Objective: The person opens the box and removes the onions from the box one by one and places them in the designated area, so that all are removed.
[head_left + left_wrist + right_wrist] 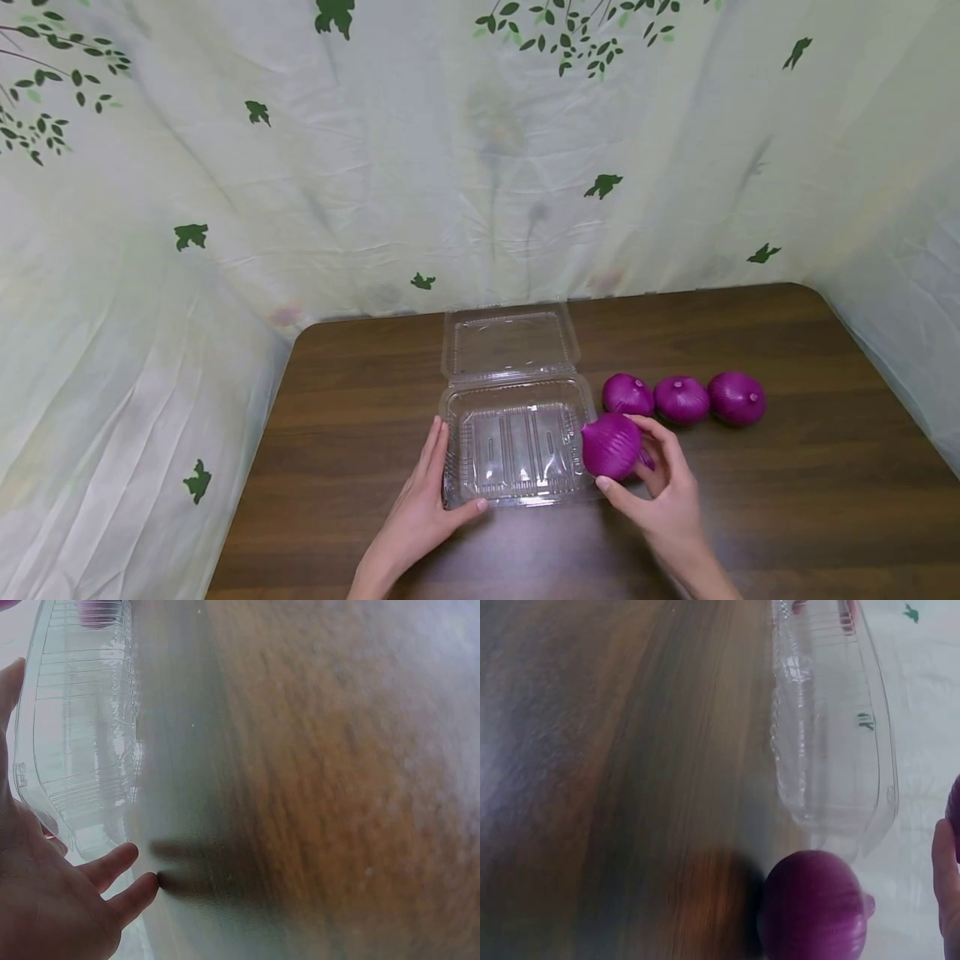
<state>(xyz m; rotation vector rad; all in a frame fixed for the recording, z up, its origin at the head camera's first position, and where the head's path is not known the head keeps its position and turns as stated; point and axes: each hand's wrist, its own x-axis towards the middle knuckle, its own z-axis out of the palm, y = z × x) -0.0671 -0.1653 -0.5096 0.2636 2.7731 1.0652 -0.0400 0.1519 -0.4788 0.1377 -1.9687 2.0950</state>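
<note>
A clear plastic clamshell container [517,450] lies on the table with its lid [512,342] folded back behind it. My left hand [420,512] rests on the container's left side, fingers straight along the wall and thumb by the front corner. In the left wrist view, the fingers [112,866] reach down the clear wall close to the tabletop. A purple onion [611,446] is held by my right hand [663,492] between thumb and fingers, overlapping the tray's right rim. Only a sliver of that onion [955,814] shows in the right wrist view.
Behind the right hand, three more purple onions stand in a row: one near the container [627,393], one in the middle [681,400] and one at the right [737,398]. A leaf-patterned cloth [480,167] hangs along the back of the brown wooden table [810,500].
</note>
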